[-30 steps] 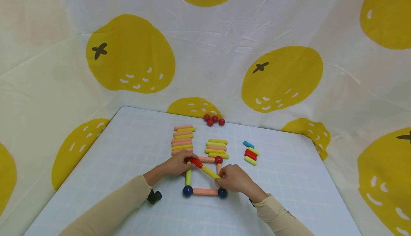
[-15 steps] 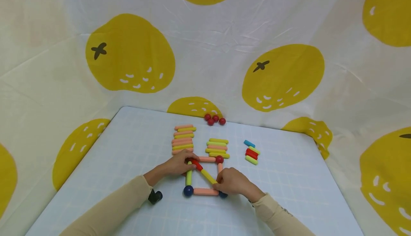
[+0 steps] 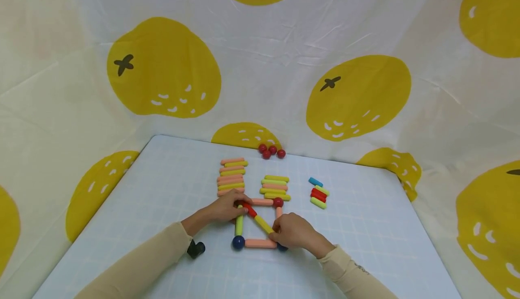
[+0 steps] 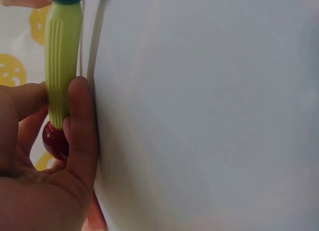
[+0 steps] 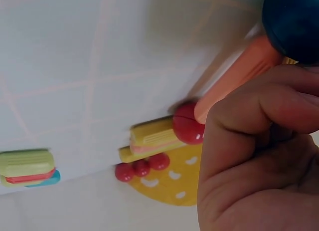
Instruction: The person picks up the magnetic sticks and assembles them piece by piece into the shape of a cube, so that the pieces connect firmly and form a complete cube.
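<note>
Between thumb and fingers of the left hand (image 3: 228, 206), clamped on it from both sides, sits the far end of a lime rod (image 4: 62, 56); a red rod (image 3: 249, 209) slants out beside those fingertips and meets a yellow rod (image 3: 263, 223) end to end. Curled fingers of the right hand (image 3: 295, 231) pinch the yellow rod's near end, beside a dark blue ball (image 3: 282, 247) they partly cover. Left wrist view shows a dark red ball (image 4: 56, 141) at the lime rod's end, hidden in the head view; the right wrist view shows a salmon rod (image 5: 239, 76) between two balls, though not the right fingertips' grip. Farther out, only the head view shows all four loose red balls (image 3: 266, 154).
</note>
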Available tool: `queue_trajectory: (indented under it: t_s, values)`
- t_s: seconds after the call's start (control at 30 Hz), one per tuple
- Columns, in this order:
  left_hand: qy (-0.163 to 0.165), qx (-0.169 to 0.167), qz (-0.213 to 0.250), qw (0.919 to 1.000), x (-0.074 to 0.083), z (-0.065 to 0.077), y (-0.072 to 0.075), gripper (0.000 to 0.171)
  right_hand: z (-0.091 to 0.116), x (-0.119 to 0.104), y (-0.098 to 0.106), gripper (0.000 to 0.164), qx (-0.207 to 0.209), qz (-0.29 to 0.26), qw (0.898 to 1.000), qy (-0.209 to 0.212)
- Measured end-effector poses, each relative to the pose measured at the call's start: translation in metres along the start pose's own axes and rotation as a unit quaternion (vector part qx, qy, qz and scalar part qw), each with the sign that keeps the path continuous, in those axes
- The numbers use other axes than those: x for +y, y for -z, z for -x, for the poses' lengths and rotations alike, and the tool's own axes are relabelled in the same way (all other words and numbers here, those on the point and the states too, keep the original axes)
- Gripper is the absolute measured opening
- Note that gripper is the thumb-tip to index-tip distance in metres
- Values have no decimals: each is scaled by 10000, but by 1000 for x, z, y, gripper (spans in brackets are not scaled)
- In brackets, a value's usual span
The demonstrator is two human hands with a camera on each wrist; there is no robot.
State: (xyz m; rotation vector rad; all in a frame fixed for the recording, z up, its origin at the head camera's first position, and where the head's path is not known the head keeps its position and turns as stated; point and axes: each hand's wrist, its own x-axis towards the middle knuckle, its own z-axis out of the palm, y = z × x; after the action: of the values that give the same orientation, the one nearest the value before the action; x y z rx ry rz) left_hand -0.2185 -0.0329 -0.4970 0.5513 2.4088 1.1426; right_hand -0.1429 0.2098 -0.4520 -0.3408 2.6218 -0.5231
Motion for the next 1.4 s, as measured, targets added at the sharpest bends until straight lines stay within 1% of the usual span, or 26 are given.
queue_trajectory:
  t_s: [0.13, 0.23, 0.33, 0.43, 0.53, 0.6, 0.67, 0.77, 0.87, 0.93, 1.03, 1.1, 1.17, 1.27, 1.33, 1.4]
  values:
    - [-61, -128, 292, 9995, -1, 2, 2, 22, -1, 7, 2, 23, 152, -168, 9994, 246]
    - [-157, -236, 482, 9984, 1, 4, 3, 20, -4, 17, 8, 21, 379, -337, 9985, 227]
    - [-106, -265, 465, 9985, 1, 5, 2, 16, -13, 31, 18, 22, 744, -405, 9964, -73]
    - [-139, -222, 216, 9994, 1, 6, -1, 16, -27, 50, 27, 28, 1052, -368, 9926, -488]
    - [-203, -183, -16, 9996, 1, 7, -5, 19, -42, 71, 31, 32, 1008, -455, 9907, -789]
    - [-264, -205, -129, 9994, 1, 8, -8, 21, -50, 81, 31, 33, 833, -702, 9902, -870]
    - [-263, -249, -128, 9993, 2, 9, -10, 23, -56, 87, 32, 34, 610, -1115, 9873, -955]
    - [-222, -282, -170, 9992, 4, 9, -10, 25, -62, 87, 34, 35, 391, -1643, 9805, -1008]
    - [-207, -252, -231, 9992, 6, 9, -8, 26, -66, 83, 37, 35, 356, -1769, 9784, -1008]
    - [-216, -229, -256, 9992, 6, 8, -6, 27, -68, 80, 37, 35, 417, -1735, 9791, -972]
    - [-230, -208, -220, 9993, 6, 6, -4, 28, -71, 77, 35, 35, 562, -1766, 9776, -997]
    - [-213, -199, -189, 9994, 6, 5, -4, 28, -72, 77, 33, 38, 629, -1839, 9753, -1051]
    - [-200, -203, -160, 9995, 6, 5, -4, 29, -72, 78, 32, 41, 653, -2029, 9707, -1113]
    - [-194, -225, -141, 9995, 6, 5, -5, 28, -70, 79, 33, 42, 693, -2248, 9655, -1121]
    - [-182, -232, -145, 9995, 6, 5, -6, 27, -68, 77, 35, 39, 781, -2396, 9624, -1018]
    - [-159, -227, -139, 9995, 6, 6, -6, 28, -65, 73, 39, 36, 910, -2426, 9622, -835]
